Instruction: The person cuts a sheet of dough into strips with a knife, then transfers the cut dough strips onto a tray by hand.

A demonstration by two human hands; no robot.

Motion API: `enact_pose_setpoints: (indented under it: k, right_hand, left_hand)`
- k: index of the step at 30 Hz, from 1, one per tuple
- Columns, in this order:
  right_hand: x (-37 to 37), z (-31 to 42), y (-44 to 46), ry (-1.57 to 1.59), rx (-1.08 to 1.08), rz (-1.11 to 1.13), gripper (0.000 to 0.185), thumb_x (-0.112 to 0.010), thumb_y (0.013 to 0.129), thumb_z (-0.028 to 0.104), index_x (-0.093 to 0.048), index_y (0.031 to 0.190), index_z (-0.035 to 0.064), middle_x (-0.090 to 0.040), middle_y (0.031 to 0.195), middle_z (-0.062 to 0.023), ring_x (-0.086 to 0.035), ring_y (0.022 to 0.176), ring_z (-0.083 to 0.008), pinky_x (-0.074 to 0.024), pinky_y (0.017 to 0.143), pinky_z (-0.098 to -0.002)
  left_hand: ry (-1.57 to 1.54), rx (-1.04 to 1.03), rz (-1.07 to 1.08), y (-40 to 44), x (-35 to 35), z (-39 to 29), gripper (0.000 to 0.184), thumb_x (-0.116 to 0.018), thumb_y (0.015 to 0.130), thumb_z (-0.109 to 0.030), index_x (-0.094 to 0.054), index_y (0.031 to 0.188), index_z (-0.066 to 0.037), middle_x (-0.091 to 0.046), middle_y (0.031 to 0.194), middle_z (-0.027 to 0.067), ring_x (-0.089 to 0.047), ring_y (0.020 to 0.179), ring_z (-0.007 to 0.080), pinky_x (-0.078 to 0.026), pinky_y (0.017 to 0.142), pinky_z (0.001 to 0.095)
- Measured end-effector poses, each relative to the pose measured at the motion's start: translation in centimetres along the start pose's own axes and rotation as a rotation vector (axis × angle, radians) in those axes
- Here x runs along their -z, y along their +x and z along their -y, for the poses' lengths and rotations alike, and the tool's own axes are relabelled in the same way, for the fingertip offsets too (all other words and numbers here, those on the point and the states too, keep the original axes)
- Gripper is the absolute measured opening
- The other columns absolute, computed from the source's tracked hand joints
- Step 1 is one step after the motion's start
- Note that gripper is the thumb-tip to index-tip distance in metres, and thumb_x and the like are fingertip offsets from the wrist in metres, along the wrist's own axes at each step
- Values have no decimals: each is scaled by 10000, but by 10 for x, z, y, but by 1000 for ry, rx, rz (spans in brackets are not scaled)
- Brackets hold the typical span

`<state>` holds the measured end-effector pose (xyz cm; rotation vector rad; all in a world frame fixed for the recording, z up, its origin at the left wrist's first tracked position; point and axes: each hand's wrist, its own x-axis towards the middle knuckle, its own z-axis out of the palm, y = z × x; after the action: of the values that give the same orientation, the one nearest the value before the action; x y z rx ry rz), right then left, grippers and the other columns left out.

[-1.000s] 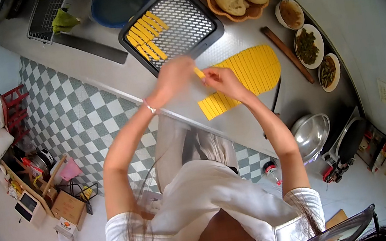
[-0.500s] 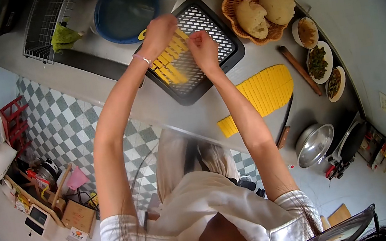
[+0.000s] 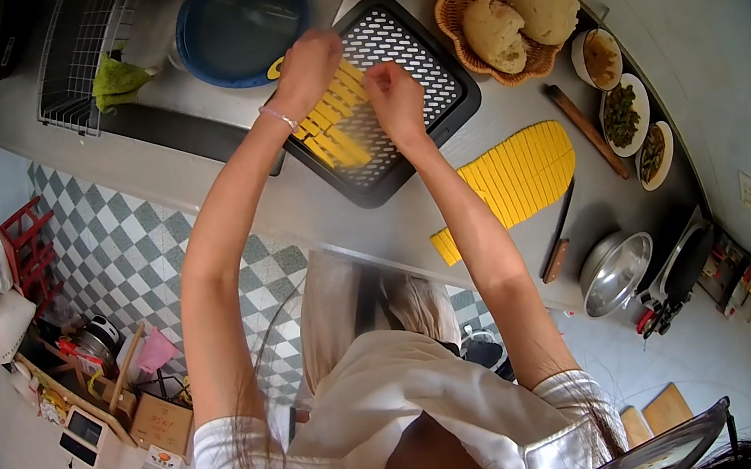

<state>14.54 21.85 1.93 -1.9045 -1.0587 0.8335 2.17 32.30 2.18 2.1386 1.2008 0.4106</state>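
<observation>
My left hand, with a bracelet at its wrist, hangs over the far left part of the black tray. Its fingers are curled and mostly hidden, so what they hold does not show. Close by on the right, my right hand is above the tray's middle, fingertips pinched together beside the yellow strips; anything between them is too small to tell. The strips lie in rows on the tray's perforated insert. A sliced yellow slab rests on the counter, partly behind my right forearm.
A blue basin stands beyond the tray. At the right are a basket of buns, a wooden stick, small dishes of food, a knife and a metal bowl. A wire rack is at the left.
Both hands have moved from the slab's far left end to above the tray. The yellow strip seen between them earlier no longer shows clearly. The view has shifted slightly.
</observation>
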Motion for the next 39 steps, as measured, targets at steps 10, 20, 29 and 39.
enact_pose_setpoints:
  k: [10,20,29,39]
  right_hand:
    - [4,1,2,-158,70,36,85,-611,807,72,-650,845,7,-624,834,-159,-634,709,-284,-500,664,-362]
    - [17,-13,3,-158,88,48,135,-602,804,64,-655,916,9,-615,917,-168,-639,740,-278,-509,678,-344]
    - [101,-4,-42,-275,202,72,146,-557,819,19,-630,945,29,-594,933,-143,-584,875,-319,-471,767,-380]
    - [219,-63,-146,-340,117,0,151,-578,808,-12,-622,947,25,-603,902,-131,-582,863,-306,-465,773,-363]
  left_hand:
    - [92,67,42,-1,1,-6,77,-603,798,-55,-623,867,-29,-573,878,153,-599,770,331,-482,718,394]
    - [47,67,8,-3,2,-6,114,-602,811,-61,-613,917,-23,-572,905,149,-607,795,318,-481,727,384]
    - [-189,193,-171,-73,16,-41,105,-556,856,-89,-605,928,-31,-566,870,132,-576,735,311,-463,648,362]
    - [-313,42,76,-179,-112,-133,235,-652,790,-88,-587,1012,-44,-555,960,94,-585,829,244,-489,708,322]
